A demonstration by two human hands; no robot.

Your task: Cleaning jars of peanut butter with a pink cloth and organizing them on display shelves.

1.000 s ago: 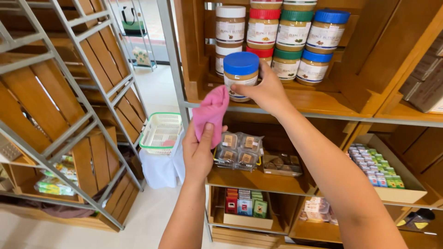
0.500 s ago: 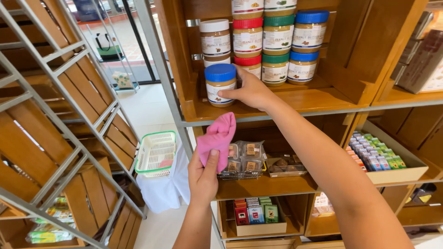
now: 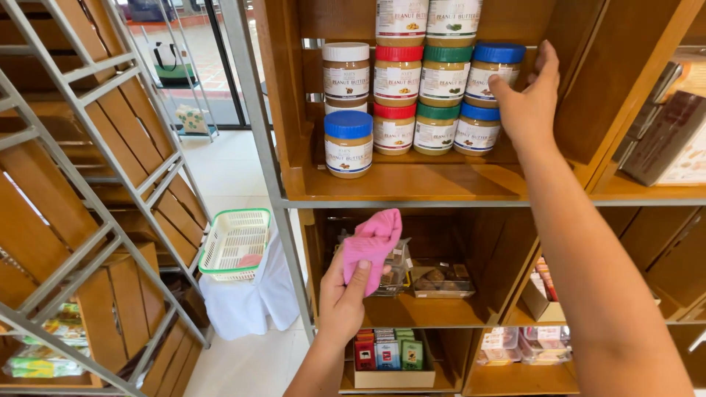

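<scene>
Right hand [image 3: 531, 99] up at the top shelf [image 3: 412, 184], fingers spread, fingertips touching the upper blue-lid jar [image 3: 494, 73] at the right end of the back row. Not closed round it; palm sits to the jar's right, against the crate wall.

That jar stands upright, long axis vertical, stacked on a second blue-lid jar. To its left: green-lid and red-lid stacks, then a white-lid one. A lone blue-lid jar [image 3: 348, 143] stands apart at front left, well clear of both hands.

Left hand [image 3: 346, 301] low, below the shelf edge, thumb and fingers pinching a pink cloth [image 3: 371, 242], which bunches upward in front of the lower shelf's clear packs.

Jar lies up and right of the cloth hand; right hand is by far the nearer. Green basket [image 3: 234, 242] off left, on a white-draped stand.
</scene>
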